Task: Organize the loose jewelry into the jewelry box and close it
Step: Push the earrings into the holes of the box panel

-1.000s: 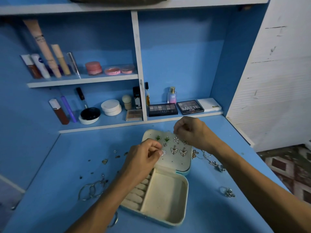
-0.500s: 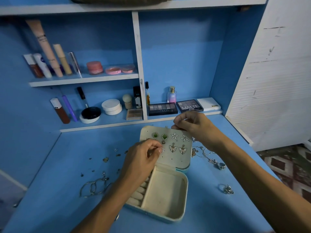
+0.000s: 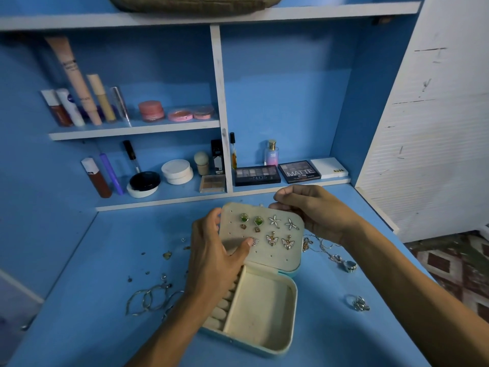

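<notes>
Left hand (image 3: 219, 258) has dropped its pinch and now clasps the earring panel (image 3: 267, 256) at its 9 o'clock edge, thumb on the face; right hand (image 3: 317, 210) grips the 1 o'clock corner. Jewelry box (image 3: 264, 313) lies open mid-worktop (image 3: 79, 327), cream inside, teal outside; green, starfish and butterfly earrings (image 3: 272, 239) pinned; bangles (image 3: 149, 299) at 9 o'clock.
</notes>
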{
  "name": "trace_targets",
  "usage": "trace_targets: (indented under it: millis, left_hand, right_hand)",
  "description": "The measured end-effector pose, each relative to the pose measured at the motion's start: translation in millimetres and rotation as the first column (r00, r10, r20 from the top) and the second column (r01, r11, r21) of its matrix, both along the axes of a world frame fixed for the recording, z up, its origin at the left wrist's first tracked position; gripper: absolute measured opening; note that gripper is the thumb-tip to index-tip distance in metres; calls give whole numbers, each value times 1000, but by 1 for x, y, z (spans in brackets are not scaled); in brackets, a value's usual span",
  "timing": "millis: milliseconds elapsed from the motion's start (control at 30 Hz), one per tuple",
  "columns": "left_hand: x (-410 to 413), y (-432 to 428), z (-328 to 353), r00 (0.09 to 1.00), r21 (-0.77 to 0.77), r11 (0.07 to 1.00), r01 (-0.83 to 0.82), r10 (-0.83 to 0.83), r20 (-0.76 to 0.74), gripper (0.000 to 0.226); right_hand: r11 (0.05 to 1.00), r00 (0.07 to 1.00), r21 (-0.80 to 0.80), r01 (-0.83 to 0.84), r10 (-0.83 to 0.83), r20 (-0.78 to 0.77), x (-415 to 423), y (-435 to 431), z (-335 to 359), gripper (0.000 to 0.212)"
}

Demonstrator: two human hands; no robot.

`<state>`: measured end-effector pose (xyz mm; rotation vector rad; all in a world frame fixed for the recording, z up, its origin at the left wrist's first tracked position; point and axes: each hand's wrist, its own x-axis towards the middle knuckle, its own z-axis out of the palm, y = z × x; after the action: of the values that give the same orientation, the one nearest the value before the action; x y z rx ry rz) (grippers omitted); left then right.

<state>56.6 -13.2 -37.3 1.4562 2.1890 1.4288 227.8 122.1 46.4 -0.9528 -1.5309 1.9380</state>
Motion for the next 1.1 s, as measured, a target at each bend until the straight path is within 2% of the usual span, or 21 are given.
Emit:
trace_targets:
  millis: [100,200,400,500,567,633,733,833,867,900,1033,1100]
  left_hand:
    - [-5,1,0,997,-40,999,28,-25,79,94]
    - [-11,0,-1,986,-85,990,108,-96,134,89]
    - [-9,-8,-1,992,-22,994,106,-104,66,77]
    - [-6,-9,0,995,21,995,100,-100,21,77]
    - [-5,-10,0,995,39,994,102,-102,5,82]
    - [-4,-12,-1,995,55,994,99,-100,2,88]
    - [-3,-13,-3,994,54,993,103,-101,-32,94]
    - [-2,-17,-1,993,42,996,79,-75,-89,95]
    - [-1,-18,0,992,38,996,79,-75,-104,95]
    - [0,-19,1,990,37,996,84,-79,-115,94]
    - [2,-22,2,983,54,996,76,-66,-173,88]
    - [3,-24,3,981,68,995,66,-52,-189,83]
  right_hand:
    - [996,998,-78,-38,34,-44,0,0,1,6]
    - [990,994,-117,-78,69,-83,-1,-2,1,5]
    - [978,981,-90,-189,184,-57,0,-8,4,13]
    - [980,981,-47,-195,194,-27,-1,-5,-1,6]
    - [988,988,4,-156,156,22,-5,0,-7,3]
    - [982,979,99,-163,149,139,-8,7,-19,7]
    - [909,893,189,-371,293,342,-9,13,-34,11]
    - [826,804,145,-545,465,370,-12,12,-39,48]
    - [806,787,137,-575,500,361,-13,11,-38,54]
    - [791,772,129,-598,526,357,-14,11,-37,54]
    - [731,712,136,-669,578,398,-18,14,-32,26]
    - [720,711,158,-676,580,397,-18,13,-32,15]
